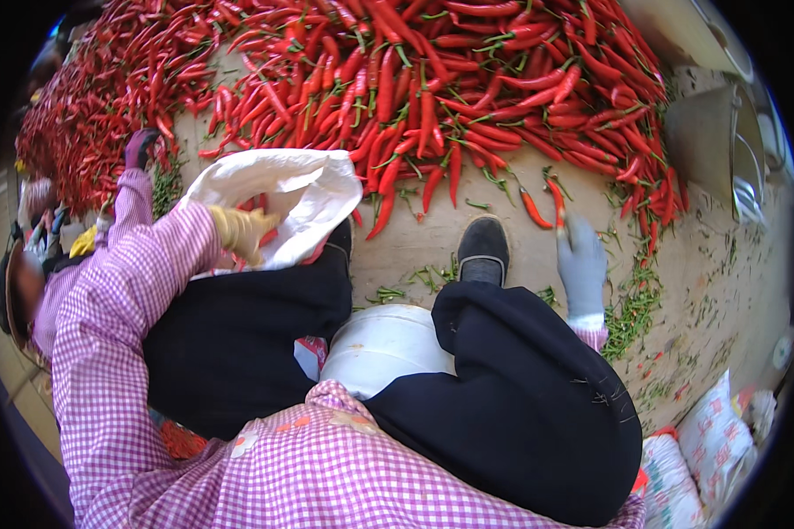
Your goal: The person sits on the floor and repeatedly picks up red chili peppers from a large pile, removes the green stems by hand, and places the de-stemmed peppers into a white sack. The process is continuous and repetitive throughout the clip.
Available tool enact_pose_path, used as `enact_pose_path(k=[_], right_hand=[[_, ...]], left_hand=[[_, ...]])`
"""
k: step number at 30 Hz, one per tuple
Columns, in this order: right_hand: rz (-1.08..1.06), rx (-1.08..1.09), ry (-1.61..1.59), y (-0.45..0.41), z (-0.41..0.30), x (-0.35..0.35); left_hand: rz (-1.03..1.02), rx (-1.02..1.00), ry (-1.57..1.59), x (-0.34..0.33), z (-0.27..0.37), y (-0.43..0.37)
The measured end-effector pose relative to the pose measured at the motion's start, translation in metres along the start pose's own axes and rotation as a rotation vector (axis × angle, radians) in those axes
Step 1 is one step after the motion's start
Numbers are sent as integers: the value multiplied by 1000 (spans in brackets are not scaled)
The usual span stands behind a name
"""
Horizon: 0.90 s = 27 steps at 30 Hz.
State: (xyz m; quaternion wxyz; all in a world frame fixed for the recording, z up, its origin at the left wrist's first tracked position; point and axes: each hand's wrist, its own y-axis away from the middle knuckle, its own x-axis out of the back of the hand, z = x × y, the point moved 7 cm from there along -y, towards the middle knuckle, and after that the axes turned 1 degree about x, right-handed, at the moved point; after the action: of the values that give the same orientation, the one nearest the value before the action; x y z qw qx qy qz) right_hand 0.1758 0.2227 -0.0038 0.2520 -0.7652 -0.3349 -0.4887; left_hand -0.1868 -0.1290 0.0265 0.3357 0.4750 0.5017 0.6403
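Note:
My left hand (246, 231), in a yellowish glove, reaches into the mouth of a white woven sack (321, 205) beside my left leg; red peppers show inside, and I cannot tell whether the hand holds any. In a grey glove, my right hand (580, 264) is low over the floor right of my shoe, its fingertips at one red chili pepper (556, 198). Whether they grip it is unclear. Another red pepper (534, 210) lies just left of it. Ahead spreads a large heap of red chili peppers (430, 86) with green stems.
Green stem scraps (635, 317) lie right of my leg. A metal bucket (708, 142) lies tipped at the right. Filled sacks (718, 436) stand lower right. A co-worker in a checked sleeve (132, 195) reaches to the heap at left. A white bucket (387, 344) is between my legs.

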Motion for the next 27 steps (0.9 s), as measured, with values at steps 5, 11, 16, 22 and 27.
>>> enact_pose_path(k=[5, 11, 16, 22, 27], right_hand=[[-213, -181, 257, -35, 47, -49], [-171, -582, -729, -20, 31, -48], [-132, -627, -1174, 4, -35, -43], [-423, -669, -873, 40, -31, -63], [-588, -209, -343, 21, -66, -39]], left_hand=[[-79, -250, -463, 70, 104, -29], [540, -652, 641, 158, 242, -53], [188, -556, 1469, 128, 303, -126], [256, -378, 2089, 108, 277, -150], [261, -317, 2040, 101, 275, -145]])
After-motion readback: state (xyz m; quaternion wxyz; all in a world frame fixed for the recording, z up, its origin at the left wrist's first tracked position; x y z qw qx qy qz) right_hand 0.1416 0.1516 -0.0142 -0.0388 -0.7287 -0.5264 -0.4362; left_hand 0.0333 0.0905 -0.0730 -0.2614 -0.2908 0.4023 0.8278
